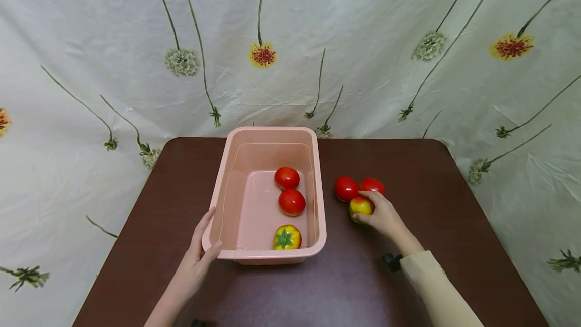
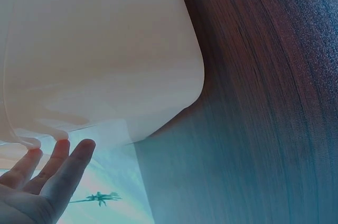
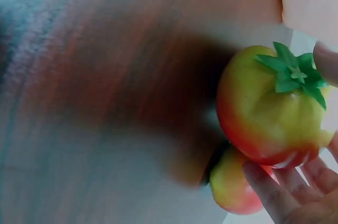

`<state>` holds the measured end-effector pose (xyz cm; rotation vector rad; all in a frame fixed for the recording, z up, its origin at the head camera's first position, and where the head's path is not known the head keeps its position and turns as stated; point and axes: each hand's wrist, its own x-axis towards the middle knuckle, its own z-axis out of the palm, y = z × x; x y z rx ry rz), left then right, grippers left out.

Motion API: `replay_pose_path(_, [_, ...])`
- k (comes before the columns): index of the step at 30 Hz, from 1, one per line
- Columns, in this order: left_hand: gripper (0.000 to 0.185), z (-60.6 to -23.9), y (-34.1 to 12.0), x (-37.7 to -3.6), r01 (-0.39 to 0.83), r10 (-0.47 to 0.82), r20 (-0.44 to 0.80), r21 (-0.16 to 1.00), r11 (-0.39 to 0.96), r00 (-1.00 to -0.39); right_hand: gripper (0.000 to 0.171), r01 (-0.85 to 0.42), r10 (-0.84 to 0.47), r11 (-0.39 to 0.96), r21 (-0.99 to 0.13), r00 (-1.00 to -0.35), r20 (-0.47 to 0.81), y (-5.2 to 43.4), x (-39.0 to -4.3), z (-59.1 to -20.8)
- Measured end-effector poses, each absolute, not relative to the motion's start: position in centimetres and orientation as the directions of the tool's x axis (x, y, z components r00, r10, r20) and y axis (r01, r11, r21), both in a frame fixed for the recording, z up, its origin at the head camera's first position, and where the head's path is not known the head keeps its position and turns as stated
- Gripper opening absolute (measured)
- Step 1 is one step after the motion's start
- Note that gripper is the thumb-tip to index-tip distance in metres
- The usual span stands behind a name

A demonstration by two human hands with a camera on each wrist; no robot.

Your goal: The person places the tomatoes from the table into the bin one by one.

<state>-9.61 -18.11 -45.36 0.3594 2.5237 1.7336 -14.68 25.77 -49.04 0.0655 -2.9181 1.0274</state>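
Right hand on the yellow tomato, left hand steadying the pink tub

So the right hand (image 1: 383, 216) has its fingers curled around a yellow-red tomato (image 1: 360, 206) sitting on the brown tabletop (image 1: 408, 266), right of the middle, touching two red tomatoes (image 1: 347, 188) that lie just behind it toward the far edge. The left hand (image 1: 197, 261) is spread fairly flat, fingers straight against the near left corner of the pink tub (image 1: 317, 191), thumb on the rim. The tub sits in the centre of the tabletop, closer to the far edge, with two more red ones (image 1: 287, 177) plus another yellow tomato with a green leafy top (image 1: 287, 237) at its near end. A flowery cloth (image 1: 290, 39) hangs behind everything.
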Motion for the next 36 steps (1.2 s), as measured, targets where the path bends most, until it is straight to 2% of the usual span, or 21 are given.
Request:
replay_pose_path(11, [0.072,-45.34,-18.15,-9.66,0.146,0.222,0.073,0.931,0.334,-0.972,0.069,-0.016,-0.024,0.782,-0.623,-1.000,-0.005,25.74,-14.18,-49.72])
replay_pose_path(27, [0.071,-45.33,-18.14,-9.61,0.149,0.219,0.075,0.925,0.349,-0.973,0.068,-0.020,-0.002,0.769,-0.639,-1.000,0.029,25.64,-13.89,-49.92])
replay_pose_path(36, [0.070,-45.50,-18.07,-9.56,0.189,0.217,0.116,0.915,0.356,-0.969,0.068,-0.039,0.004,0.764,-0.644,-0.998,0.066,25.20,-13.68,-49.38])
